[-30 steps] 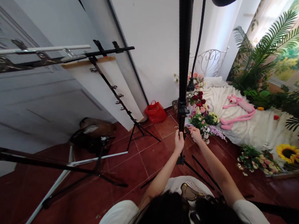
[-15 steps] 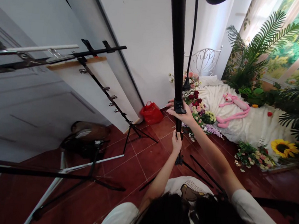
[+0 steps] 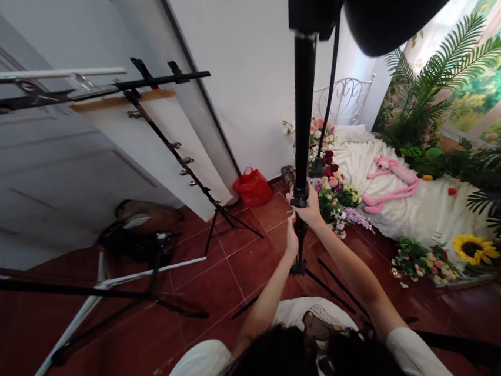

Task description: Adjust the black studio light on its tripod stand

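A black light stand (image 3: 302, 110) rises upright in front of me, with a dark lamp head (image 3: 391, 18) at its top and a cable hanging alongside. My right hand (image 3: 310, 208) is wrapped around the pole at its black clamp collar (image 3: 299, 200). Just below, my left hand (image 3: 291, 236) closes on the lower part of the pole; its fingers are partly hidden behind it. The stand's thin legs (image 3: 329, 287) spread over the red tiled floor.
A white backdrop panel (image 3: 183, 152) hangs clipped to a stand at left, with a red bag (image 3: 253, 187) beyond it. More stand legs (image 3: 153, 273) cross the left floor. At right lie flowers (image 3: 425, 261), a white-draped bed (image 3: 388, 225) and a pink plush toy (image 3: 397, 175).
The upper pole and lamp head have come down, showing more of the lamp. My right hand has dropped slightly with the collar; my left hand is a little higher, close beneath it.
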`<move>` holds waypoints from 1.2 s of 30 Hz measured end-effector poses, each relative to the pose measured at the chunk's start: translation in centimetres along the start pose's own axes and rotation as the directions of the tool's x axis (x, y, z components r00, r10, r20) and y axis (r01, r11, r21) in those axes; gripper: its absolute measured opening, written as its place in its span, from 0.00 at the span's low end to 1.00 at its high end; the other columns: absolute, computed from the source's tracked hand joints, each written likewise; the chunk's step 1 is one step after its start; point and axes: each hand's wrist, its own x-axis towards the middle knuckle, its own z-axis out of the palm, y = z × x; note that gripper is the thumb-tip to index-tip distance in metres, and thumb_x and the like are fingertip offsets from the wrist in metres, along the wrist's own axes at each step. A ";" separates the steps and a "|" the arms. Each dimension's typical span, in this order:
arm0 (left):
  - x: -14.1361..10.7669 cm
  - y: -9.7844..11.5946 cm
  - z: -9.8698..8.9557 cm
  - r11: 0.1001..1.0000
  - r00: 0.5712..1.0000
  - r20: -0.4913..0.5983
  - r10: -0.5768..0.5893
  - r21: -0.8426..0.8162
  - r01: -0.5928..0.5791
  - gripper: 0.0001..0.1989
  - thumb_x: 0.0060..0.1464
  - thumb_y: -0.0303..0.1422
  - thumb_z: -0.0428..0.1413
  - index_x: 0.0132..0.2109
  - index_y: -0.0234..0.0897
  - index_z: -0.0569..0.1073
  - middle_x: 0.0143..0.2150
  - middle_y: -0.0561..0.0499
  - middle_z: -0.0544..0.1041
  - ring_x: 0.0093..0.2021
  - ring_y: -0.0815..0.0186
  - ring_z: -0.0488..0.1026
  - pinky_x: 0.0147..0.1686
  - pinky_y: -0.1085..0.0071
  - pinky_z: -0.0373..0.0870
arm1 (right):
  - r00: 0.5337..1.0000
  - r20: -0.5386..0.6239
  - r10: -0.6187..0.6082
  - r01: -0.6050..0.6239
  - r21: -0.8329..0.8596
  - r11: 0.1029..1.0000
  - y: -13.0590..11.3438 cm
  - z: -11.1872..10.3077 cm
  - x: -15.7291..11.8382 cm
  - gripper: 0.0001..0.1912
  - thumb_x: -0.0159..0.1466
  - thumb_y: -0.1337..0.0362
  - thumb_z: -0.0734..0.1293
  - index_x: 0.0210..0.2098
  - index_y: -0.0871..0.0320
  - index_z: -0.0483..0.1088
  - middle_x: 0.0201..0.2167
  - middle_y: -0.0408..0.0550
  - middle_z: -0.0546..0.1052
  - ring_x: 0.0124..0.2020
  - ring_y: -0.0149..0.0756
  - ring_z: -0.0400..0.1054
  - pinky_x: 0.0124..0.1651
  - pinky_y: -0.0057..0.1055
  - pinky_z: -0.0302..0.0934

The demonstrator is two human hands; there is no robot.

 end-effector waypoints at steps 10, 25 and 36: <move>0.1 -0.9 -0.2 1.000 0.989 -0.147 -0.023 -0.003 0.023 0.34 0.60 0.60 0.41 0.50 0.38 0.77 0.48 0.45 0.81 0.54 0.60 0.75 0.58 0.64 0.69 | 0.948 0.285 0.141 -0.171 0.083 0.982 6.1 -2.2 -4.3 0.21 0.52 0.55 0.74 0.38 0.55 0.64 0.30 0.42 0.70 0.31 0.32 0.65 0.38 0.32 0.65; 0.3 -1.6 -0.5 0.984 0.986 -0.154 0.066 0.176 -0.038 0.28 0.59 0.55 0.48 0.46 0.37 0.78 0.43 0.44 0.81 0.48 0.57 0.77 0.54 0.58 0.71 | 0.956 0.259 0.141 -0.167 0.082 0.982 5.8 -2.1 -4.9 0.23 0.54 0.55 0.73 0.45 0.54 0.67 0.35 0.44 0.72 0.37 0.37 0.68 0.46 0.36 0.66; -0.1 -1.7 -0.2 0.984 0.992 -0.115 0.051 0.173 -0.030 0.32 0.60 0.58 0.43 0.35 0.35 0.76 0.32 0.46 0.78 0.33 0.64 0.75 0.40 0.65 0.74 | 0.981 0.149 0.126 -0.091 -0.219 0.971 6.3 -5.3 -8.9 0.27 0.55 0.57 0.75 0.52 0.56 0.68 0.50 0.56 0.72 0.53 0.48 0.65 0.61 0.46 0.58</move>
